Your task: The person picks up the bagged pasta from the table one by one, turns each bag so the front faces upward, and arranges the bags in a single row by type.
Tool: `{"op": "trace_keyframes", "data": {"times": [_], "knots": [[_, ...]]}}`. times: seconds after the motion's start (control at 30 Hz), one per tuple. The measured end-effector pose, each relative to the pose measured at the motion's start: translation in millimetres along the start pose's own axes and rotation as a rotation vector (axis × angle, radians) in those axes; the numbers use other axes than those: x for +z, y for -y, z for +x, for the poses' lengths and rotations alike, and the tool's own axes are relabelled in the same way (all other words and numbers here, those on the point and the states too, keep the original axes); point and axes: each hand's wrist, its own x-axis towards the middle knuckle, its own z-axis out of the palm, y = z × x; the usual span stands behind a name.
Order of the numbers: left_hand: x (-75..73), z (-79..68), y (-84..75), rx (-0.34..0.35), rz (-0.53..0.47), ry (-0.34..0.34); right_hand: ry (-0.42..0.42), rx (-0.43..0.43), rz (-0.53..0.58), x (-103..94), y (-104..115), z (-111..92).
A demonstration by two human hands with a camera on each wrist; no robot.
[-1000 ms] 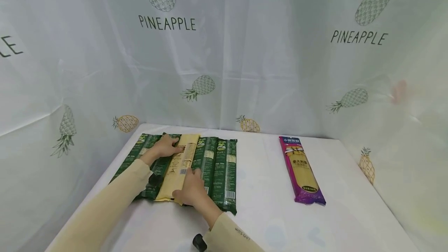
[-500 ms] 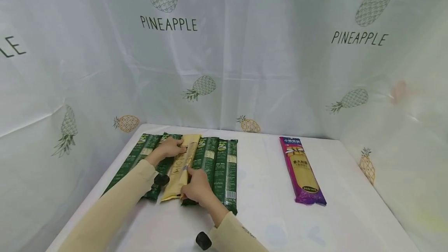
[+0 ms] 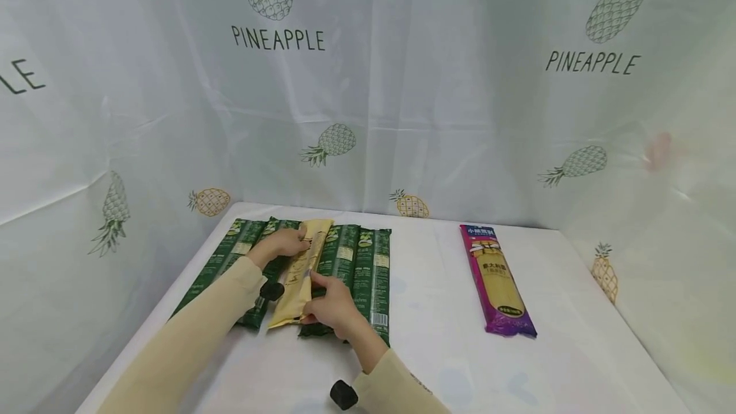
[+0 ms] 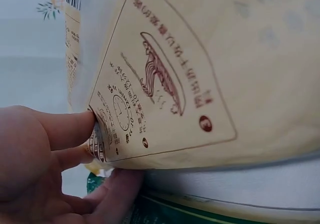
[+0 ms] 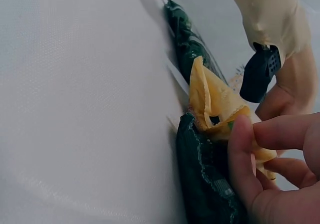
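Yellow packet sits in my hands, in a row between two green packets on my left and two green packets on my right, and looks tipped rather than flat. My left hand pinches its far part, thumb on the printed face; my right hand pinches the side near the close end, thumb and fingers drawn narrow. I judge the step in hand to be adjusting the packet among its neighbours. The next move, I think, calls for both hands working evenly, since the loose wrapper could crumple or drag the green ones along.

Under everything is a white tabletop, with faint bluish patches toward me. Well apart on the right lies a purple packet, slightly aslant. Beyond, pale sheeting printed with pineapples hangs around the back and sides.
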Motion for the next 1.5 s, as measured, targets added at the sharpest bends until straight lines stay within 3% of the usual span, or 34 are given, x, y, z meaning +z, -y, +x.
{"op": "trace_keyframes", "data": {"times": [0.1, 0.33, 0.47, 0.63, 0.77, 0.9, 1.2, 1.5], "knots": [[-1.4, -1.7, -2.0, -0.021, -0.088, -0.013, 0.022, 0.002, 0.056, -3.8, -1, 1], [4.7, 0.1, 8.4, -0.033, -0.503, -0.055, 0.045, 0.0, 0.125, -13.3, -4, 2], [7.3, -0.2, 11.2, -0.028, -0.628, -0.106, 0.045, 0.005, 0.17, -18.2, -5, -3], [1.7, -13.2, -1.0, 0.051, -0.687, -0.171, 0.056, 0.002, 0.214, -25.7, -5, -13], [-3.7, -22.0, -23.0, 0.124, -0.716, -0.222, 0.043, -0.002, 0.27, -34.8, 1, -24], [-2.8, -24.3, -44.5, 0.146, -0.749, -0.26, 0.028, -0.007, 0.292, -48.7, 7, -35], [15.7, -19.4, -90.7, 0.188, -0.881, -0.273, -0.075, -0.041, 0.234, -86.1, 1, -60], [42.3, -10.4, -128.4, 0.253, -0.879, -0.282, -0.001, -0.04, 0.317, -115.2, -9, -82]]}}
